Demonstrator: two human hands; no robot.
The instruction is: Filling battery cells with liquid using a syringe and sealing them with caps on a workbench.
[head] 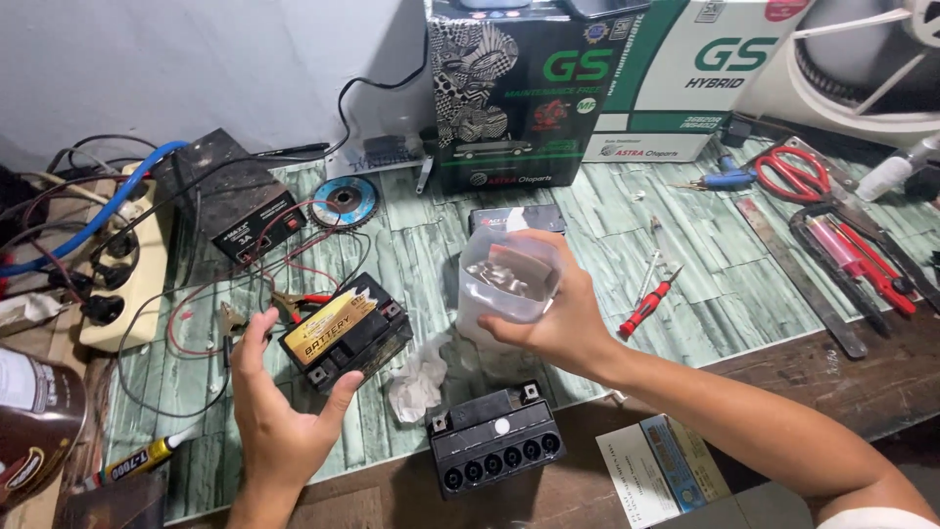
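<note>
A small black battery [345,333] sits on the green wood-look table [685,284], left of the middle. Its long side runs from near-left to far-right, and it tips a bit toward the near side. A gold label runs the same way along its top. The left hand [279,411] is open around its near-left end, with the thumb by the near corner and the fingers spread by the left side. The fingers are apart and look like they touch the battery, not squeeze it.

The right hand [563,318] holds a clear plastic tub [507,284] up above the table, just right of the battery. The fingers are curled tight around the tub's right side. The tub stands nearly upright with its open mouth tipped toward the camera. Shiny little pieces lie inside; I cannot tell what they are.

A second black battery [494,441] with a row of round holes lies near the front edge. White crumpled paper [421,377] lies between the two batteries.

At the far side stand two big boxes: a black and green box [514,93] and, to its right, a white and green box [676,88]. A black charger box [230,201] sits far left. A small blue and white card [666,470] lies near the front right. A red screwdriver [648,304] and red scissors [798,171] lie to the right.
</note>
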